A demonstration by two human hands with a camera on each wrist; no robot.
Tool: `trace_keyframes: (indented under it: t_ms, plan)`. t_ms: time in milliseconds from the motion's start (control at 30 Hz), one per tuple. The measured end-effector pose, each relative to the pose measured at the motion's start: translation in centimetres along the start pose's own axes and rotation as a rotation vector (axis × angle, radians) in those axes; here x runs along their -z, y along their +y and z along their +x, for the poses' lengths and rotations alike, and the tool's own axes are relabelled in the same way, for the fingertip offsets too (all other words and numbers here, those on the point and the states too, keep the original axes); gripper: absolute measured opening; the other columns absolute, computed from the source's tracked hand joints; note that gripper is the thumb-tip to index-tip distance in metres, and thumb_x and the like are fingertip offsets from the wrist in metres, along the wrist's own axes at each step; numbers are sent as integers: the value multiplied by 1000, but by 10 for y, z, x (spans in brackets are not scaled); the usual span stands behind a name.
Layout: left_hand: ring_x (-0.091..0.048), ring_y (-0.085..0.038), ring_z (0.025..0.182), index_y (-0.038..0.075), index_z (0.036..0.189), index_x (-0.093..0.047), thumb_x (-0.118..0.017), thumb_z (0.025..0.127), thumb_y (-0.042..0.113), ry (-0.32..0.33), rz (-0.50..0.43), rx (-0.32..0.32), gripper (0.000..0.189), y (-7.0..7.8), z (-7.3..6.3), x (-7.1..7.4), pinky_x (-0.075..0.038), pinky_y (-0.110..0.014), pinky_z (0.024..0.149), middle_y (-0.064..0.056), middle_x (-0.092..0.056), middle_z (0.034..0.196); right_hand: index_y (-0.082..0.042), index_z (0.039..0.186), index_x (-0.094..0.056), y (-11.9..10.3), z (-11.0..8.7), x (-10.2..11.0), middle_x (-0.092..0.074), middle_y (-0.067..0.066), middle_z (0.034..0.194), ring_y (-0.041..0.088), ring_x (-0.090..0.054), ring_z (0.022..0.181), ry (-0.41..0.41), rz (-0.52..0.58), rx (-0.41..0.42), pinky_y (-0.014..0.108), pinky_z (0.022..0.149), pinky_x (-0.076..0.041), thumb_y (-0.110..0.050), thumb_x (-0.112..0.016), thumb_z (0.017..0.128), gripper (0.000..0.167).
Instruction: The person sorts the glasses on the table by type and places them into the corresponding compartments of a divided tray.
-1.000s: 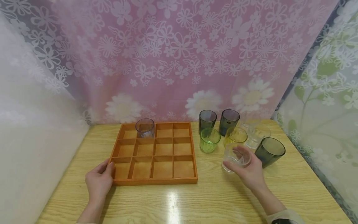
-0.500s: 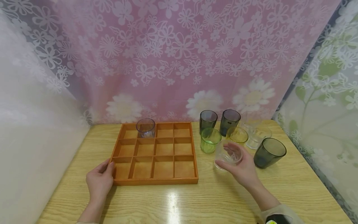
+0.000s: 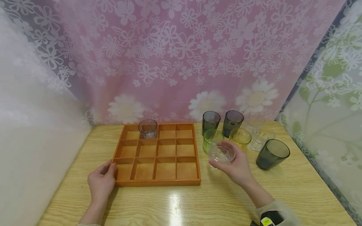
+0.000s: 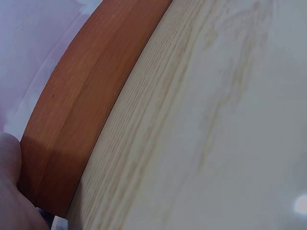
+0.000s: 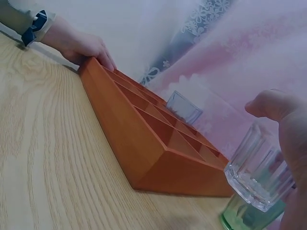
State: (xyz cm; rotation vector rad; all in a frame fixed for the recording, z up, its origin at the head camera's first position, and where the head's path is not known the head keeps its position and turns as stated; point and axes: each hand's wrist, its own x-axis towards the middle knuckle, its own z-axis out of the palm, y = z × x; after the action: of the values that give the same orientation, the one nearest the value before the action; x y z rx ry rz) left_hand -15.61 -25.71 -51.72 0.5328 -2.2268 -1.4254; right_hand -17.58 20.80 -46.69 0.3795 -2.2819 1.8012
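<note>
My right hand grips a clear faceted glass by its sides, thumb in front and fingers behind. The glass is upright, right of the tray, and overlaps the green glass in the head view. In the right wrist view the clear glass is raised above the tabletop. My left hand holds the front left corner of an orange-brown wooden tray split into several square compartments. A bluish clear glass stands in the back row, second compartment from the left.
Behind and right of my right hand stand two dark grey glasses, a yellow glass, clear glasses and a dark green-grey glass. Flowered curtains hang at the back and sides of the wooden table.
My right hand has carried the clear glass leftward, away from the dark green-grey glass and closer to the tray. The left hand and the tray stay in place.
</note>
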Motion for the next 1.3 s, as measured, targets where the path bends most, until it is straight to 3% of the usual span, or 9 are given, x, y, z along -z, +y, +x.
trace_keyframes:
  t_ms: [400,467,500,600,733,1033,1300]
  plan:
    - [-68,-4,101,-1,125,-76,-74,101,16,3,12,0,30,0,0,-1,-50,-6,74,-19,-75,117,1,141,-58,-8,5,-26,-64,16,136,39,-58,131,-53,42,36,36,106,-52,2,-96,73,78]
    - [-66,1,98,-2,125,-76,-74,101,15,2,4,1,30,0,1,-1,-50,-6,74,-20,-75,117,0,141,-58,-8,6,-30,-64,16,137,37,-58,131,-58,44,40,37,108,-50,2,-96,73,78]
    - [-68,-3,99,-2,126,-76,-74,101,15,-1,1,0,30,0,1,-1,-50,-6,74,-21,-75,117,1,141,-58,-9,7,-32,-64,16,137,36,-58,131,-61,46,47,36,109,-49,2,-96,73,78]
    - [-64,8,94,-2,126,-76,-74,101,16,-4,-11,2,31,0,1,0,-50,-6,74,-21,-75,117,0,142,-57,-10,9,-38,-63,15,138,34,-57,132,-76,58,53,36,111,-48,2,-96,74,79]
    - [-61,14,90,-2,125,-76,-75,101,16,-3,-16,-1,31,0,1,1,-50,-6,73,-22,-74,117,-2,143,-57,-15,13,-46,-63,13,138,34,-58,132,-95,68,57,38,108,-51,0,-96,75,79]
    - [-69,-16,106,-2,125,-76,-75,101,16,2,1,-10,31,0,1,1,-49,-5,74,-21,-75,117,-5,144,-58,-24,20,-63,-63,10,140,34,-59,131,-116,87,87,52,105,-52,-2,-96,75,78]
    - [-59,15,91,-4,125,-75,-75,101,15,1,-22,-9,31,1,0,1,-49,-5,74,-23,-74,118,-4,146,-56,-30,26,-77,-63,9,139,36,-59,129,-120,95,86,53,103,-53,-4,-97,74,83]
